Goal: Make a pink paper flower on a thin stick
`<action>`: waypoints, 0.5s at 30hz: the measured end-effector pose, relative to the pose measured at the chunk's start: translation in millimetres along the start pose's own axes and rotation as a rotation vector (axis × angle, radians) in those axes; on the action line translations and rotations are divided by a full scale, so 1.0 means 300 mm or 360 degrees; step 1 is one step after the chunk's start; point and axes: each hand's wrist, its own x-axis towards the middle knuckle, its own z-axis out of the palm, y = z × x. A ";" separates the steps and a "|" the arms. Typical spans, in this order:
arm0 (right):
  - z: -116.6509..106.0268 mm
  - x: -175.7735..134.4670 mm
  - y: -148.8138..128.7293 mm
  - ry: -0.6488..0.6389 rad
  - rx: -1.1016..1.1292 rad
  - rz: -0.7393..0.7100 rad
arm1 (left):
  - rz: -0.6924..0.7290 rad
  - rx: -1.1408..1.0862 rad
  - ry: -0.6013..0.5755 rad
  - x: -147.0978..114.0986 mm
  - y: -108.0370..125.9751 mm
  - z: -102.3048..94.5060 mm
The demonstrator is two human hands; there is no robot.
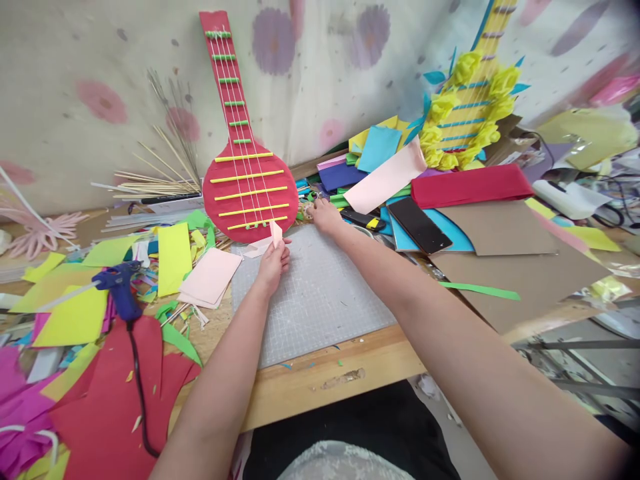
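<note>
A folded strip of pale pink paper (pixel 276 233) is pinched in my left hand (pixel 273 267), above the left edge of the grey cutting mat (pixel 320 300). My right hand (pixel 326 217) reaches to the mat's back edge, among small odds and ends. Its fingers are bent together there, and whatever they grip is too small to make out. Just behind my left hand stands a red paper lute shape (pixel 250 193) with white strings, yellow bars and green frets. Pale pink sheets (pixel 210 277) lie stacked to the left of the mat.
A blue glue gun (pixel 120 287) lies at left over red sheets (pixel 120 387) and yellow scraps. To the right are a black phone (pixel 419 225), a folded red sheet (pixel 470 187) and brown card (pixel 520 287). A yellow flowered paper instrument (pixel 465 120) leans at the back.
</note>
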 end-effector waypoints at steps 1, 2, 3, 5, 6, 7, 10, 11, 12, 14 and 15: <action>-0.003 -0.002 0.000 0.0041 0.0025 -0.0001 | 0.0007 0.0000 -0.0006 0.000 -0.001 0.000; -0.006 -0.011 0.001 0.0098 0.0060 -0.0006 | 0.0015 -0.0001 -0.0006 0.001 -0.002 0.001; -0.006 -0.025 0.001 0.0169 0.0109 -0.0013 | 0.0020 0.0001 -0.0003 0.002 -0.002 0.002; 0.001 -0.076 -0.004 0.0331 0.0240 -0.0031 | 0.0021 0.0008 0.0007 0.002 -0.002 0.008; 0.008 -0.110 -0.010 0.0412 0.0329 -0.0035 | 0.0018 0.0014 0.0012 0.002 -0.001 0.012; 0.018 -0.149 -0.019 0.0476 0.0414 -0.0042 | 0.0017 0.0024 0.0015 0.002 0.001 0.017; 0.048 -0.269 -0.060 0.0530 0.0598 -0.0083 | 0.0061 0.0090 0.0014 -0.007 0.010 0.030; 0.055 -0.302 -0.074 0.0548 0.0665 -0.0071 | 0.0088 0.0123 0.0012 -0.012 0.014 0.033; 0.059 -0.329 -0.088 0.0568 0.0737 -0.0084 | 0.0117 0.0159 0.0010 -0.020 0.017 0.035; 0.060 -0.363 -0.110 0.0619 0.0837 -0.0165 | 0.0161 0.0249 0.0010 -0.042 0.019 0.035; 0.059 -0.370 -0.118 0.0622 0.0863 -0.0216 | 0.0173 0.0313 0.0021 -0.055 0.018 0.033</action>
